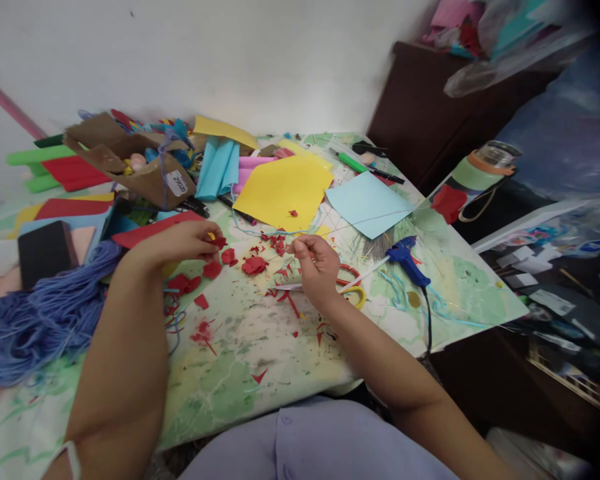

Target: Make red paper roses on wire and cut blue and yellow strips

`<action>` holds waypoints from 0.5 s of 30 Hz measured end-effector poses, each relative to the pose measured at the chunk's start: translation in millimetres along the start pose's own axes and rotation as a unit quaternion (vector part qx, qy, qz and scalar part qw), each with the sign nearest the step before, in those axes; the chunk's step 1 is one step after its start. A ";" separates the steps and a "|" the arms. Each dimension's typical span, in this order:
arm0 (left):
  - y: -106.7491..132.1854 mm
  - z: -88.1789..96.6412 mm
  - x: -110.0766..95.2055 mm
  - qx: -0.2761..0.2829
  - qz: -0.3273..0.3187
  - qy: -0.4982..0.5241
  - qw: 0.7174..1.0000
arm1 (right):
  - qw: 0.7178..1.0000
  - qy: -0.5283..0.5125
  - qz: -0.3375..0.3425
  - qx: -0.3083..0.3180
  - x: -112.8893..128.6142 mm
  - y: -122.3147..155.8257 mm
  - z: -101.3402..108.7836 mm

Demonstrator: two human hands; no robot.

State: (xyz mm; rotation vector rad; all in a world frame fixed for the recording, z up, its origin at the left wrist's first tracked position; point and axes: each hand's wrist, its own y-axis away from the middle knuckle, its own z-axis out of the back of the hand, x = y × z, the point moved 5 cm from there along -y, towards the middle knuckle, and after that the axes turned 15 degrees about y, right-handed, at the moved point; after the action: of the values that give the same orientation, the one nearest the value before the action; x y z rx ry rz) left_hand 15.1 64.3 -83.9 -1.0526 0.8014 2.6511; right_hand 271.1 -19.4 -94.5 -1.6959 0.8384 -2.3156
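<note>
My left hand bends down over loose red paper petals, with one red paper petal at its fingertips. My right hand is closed in a pinch on a thin wire, which runs off to the right past the light blue sheet. Left of that hand lies a red paper flower; I cannot tell if it is joined to the wire. Under the right hand are scissors with red and yellow handles, partly hidden, their blades pointing left.
A blue glue gun lies at the right, its cord hanging over the table edge. Behind are yellow paper, light blue paper and a cardboard box. Purple yarn and a black phone-like block lie left. A bottle stands right.
</note>
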 end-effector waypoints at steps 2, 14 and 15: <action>-6.4 -11.8 -4.4 0.011 0.003 0.028 1.000 | 1.000 0.002 0.001 -0.003 0.9 -0.3 0.5; -16.3 -68.2 -36.9 0.130 -0.003 0.254 0.958 | 0.994 0.051 0.071 -0.073 12.0 -5.8 16.1; -16.0 -68.1 -36.9 0.125 0.000 0.268 0.955 | 0.993 0.053 0.074 -0.077 11.9 -6.2 16.4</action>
State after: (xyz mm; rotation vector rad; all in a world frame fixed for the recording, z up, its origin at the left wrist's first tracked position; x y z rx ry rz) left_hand 87.5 41.9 -106.7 -1.7141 1.1903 2.1930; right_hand 283.2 -25.1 -78.0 -1.5190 1.1488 -2.3096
